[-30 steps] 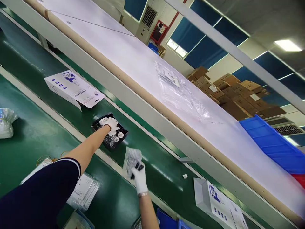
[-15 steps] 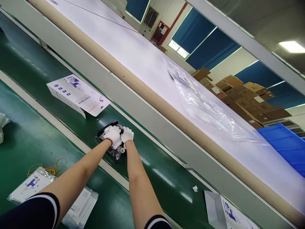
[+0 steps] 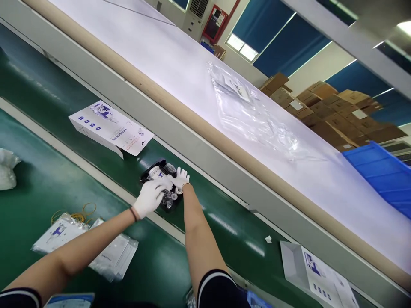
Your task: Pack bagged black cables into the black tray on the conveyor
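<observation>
A black tray [image 3: 143, 176] lies on the green conveyor belt. It holds a white printed booklet [image 3: 156, 173], plastic-bagged parts [image 3: 167, 199] and small white round pieces [image 3: 175, 196]. My left hand [image 3: 149, 197], in a white glove, is over the tray's near side with its fingers stretched toward the booklet. My right hand [image 3: 180, 177], gloved too, rests at the tray's right side with fingers spread and its thumb toward the booklet. Neither hand visibly grips anything. Up the belt stands a white printed box [image 3: 112, 128] with its flap open.
Another white box [image 3: 327, 273] lies on the belt at lower right, near a paper scrap [image 3: 268, 239]. Bagged booklets [image 3: 112, 256] and yellow rubber bands [image 3: 80, 215] sit on the near table. Clear plastic bags [image 3: 253, 115] and a blue bin [image 3: 379, 179] are on the white upper surface.
My left hand has drawn back toward me from the tray's middle, uncovering the booklet. My right hand's fingers have spread. The view has shifted slightly.
</observation>
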Motion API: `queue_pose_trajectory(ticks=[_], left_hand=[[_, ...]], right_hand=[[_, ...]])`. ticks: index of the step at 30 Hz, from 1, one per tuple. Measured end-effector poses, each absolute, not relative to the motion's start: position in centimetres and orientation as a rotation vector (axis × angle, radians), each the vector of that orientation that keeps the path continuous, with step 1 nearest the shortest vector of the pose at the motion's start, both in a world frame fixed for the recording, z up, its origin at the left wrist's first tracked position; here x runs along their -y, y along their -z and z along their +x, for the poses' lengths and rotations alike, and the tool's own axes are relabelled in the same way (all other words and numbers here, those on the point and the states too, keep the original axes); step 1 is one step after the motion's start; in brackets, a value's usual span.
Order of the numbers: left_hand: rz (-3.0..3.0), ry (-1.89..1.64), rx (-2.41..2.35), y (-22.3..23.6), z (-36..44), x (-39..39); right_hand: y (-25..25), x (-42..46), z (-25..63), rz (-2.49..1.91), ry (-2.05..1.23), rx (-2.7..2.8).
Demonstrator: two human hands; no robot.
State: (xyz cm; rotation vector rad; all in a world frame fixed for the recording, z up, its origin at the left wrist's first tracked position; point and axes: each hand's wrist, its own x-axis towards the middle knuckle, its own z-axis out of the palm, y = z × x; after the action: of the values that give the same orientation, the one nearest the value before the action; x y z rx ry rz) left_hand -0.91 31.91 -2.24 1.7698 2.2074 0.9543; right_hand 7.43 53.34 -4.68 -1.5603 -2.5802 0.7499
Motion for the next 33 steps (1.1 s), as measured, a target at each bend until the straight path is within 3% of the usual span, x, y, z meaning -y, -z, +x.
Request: queue_pose_trajectory(ticks=[4, 9, 14, 18, 26, 33], left_hand=[[1.676, -0.782, -2.228, 5.1, 0.9, -16.7], [1.364, -0.46, -2.408, 6.9, 0.4, -5.4], [0.946, -0.231, -2.638, 6.1, -0.6, -6.4], [0.775, -0.126, -2.579, 6.1, -1.2, -8.1], [0.781, -0.246, -2.687, 6.0, -0.4, -8.5], [0.747, -0.129, -2.6, 6.4, -1.8, -9.2]], right_hand=[[4.3, -49.2, 12.2, -1.474, -0.678, 2.452], [8.4, -33.7, 21.2, -1.63, -0.846, 1.99], [11.1, -16.2, 29.4, -1.691, -0.974, 2.087], [11.0, -9.9, 35.1, -1.651, -0.868, 2.186], [9.8, -10.2, 42.2, -2.158, -0.693, 1.808], [10.4, -13.8, 43.1, -2.273, -0.568, 1.948]])
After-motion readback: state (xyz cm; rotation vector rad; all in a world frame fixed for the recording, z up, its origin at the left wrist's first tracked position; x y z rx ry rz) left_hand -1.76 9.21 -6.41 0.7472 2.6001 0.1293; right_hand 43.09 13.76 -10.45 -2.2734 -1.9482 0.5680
